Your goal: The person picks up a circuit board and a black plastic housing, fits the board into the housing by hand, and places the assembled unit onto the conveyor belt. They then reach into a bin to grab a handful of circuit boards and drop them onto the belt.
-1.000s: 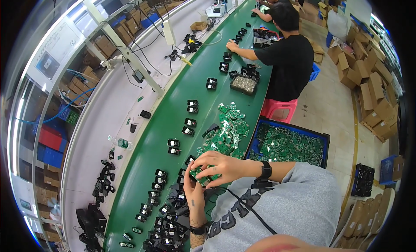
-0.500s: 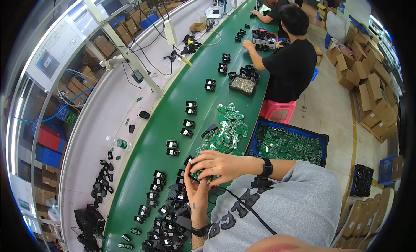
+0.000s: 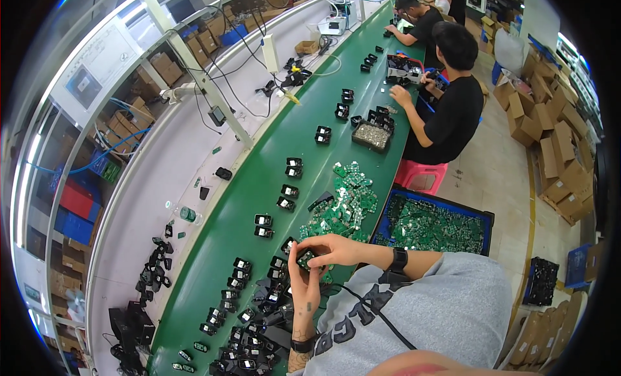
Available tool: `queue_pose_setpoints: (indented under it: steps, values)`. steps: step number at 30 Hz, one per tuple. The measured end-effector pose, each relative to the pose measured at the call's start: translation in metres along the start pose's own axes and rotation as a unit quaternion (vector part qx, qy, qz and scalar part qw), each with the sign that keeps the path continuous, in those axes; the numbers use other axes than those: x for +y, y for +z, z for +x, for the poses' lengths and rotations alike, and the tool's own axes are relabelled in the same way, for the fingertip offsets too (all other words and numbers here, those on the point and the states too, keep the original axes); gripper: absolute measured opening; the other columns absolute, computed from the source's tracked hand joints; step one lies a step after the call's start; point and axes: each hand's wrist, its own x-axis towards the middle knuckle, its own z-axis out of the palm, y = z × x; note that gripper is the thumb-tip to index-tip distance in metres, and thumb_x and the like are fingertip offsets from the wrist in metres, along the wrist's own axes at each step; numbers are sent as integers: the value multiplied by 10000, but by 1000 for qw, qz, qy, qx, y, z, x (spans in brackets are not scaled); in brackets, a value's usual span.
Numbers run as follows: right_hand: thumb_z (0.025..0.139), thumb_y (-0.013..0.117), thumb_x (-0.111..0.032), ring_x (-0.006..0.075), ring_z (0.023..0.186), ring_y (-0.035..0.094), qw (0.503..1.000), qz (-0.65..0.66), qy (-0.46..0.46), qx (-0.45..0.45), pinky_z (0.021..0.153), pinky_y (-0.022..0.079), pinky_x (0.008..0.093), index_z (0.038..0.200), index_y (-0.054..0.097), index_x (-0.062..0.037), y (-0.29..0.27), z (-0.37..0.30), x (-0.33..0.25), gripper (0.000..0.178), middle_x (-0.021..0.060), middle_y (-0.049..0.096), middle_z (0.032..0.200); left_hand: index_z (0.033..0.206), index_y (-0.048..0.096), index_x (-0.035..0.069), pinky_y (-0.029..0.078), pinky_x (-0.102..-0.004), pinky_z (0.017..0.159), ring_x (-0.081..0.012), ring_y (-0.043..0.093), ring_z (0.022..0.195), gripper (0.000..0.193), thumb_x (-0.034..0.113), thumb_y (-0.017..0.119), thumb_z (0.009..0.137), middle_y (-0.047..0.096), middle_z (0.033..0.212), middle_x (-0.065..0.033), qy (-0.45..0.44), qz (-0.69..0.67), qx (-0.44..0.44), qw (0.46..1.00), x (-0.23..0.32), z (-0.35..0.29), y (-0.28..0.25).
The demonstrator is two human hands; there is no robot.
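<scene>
A small black plastic housing with a green circuit board in it (image 3: pixel 306 259) sits between my two hands, above the near part of the bench. My left hand (image 3: pixel 303 283) is closed around its side, fingers pointing up. From the right, my right hand (image 3: pixel 337 250) curls over the housing, thumb pressed on the board. Just beyond my hands lies a loose heap of green circuit boards (image 3: pixel 346 204). A pile of black housings (image 3: pixel 249 347) spreads beside my left forearm, with black housings in rows (image 3: pixel 233 283) to its left.
Black housings in pairs run along the green bench (image 3: pixel 226 224). A tray of small metal parts (image 3: pixel 371 136) stands farther off, near a seated co-worker (image 3: pixel 453 98). A blue crate of circuit boards (image 3: pixel 488 215) is at the right. A clear bottle (image 3: pixel 187 214) lies on the pale ledge.
My right fingers have shifted off the housing's top, so the board shows more. The co-worker's near hand has drawn back from the bench toward the body. The whole view has shifted slightly.
</scene>
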Motion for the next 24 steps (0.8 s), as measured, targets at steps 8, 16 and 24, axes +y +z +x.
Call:
queue_pose_setpoints:
  steps: [8,16,24]
  values:
    - [892,661,-156,117,989,591,999,10,-16,32,784,513,276,1327,505,-20,-5,-2,7,482,61,594,1234,1512,153,123,528,-337,918,-201,512,1163,637,28,487,978,416,1342,-114,-12,34,-34,999,5,4,2]
    - [876,657,-59,115,989,595,993,80,-17,83,826,503,279,1284,541,-16,-6,1,26,426,61,626,1166,1492,161,117,556,-352,887,-225,545,1121,583,-28,403,982,410,1323,-143,-26,27,-58,998,3,9,4]
    - [861,646,0,121,1022,591,989,107,-30,94,883,485,287,1216,578,-6,4,0,22,362,61,631,1130,1366,298,89,575,-270,658,-123,599,715,417,-32,398,980,499,1132,-136,13,35,6,999,-5,5,11]
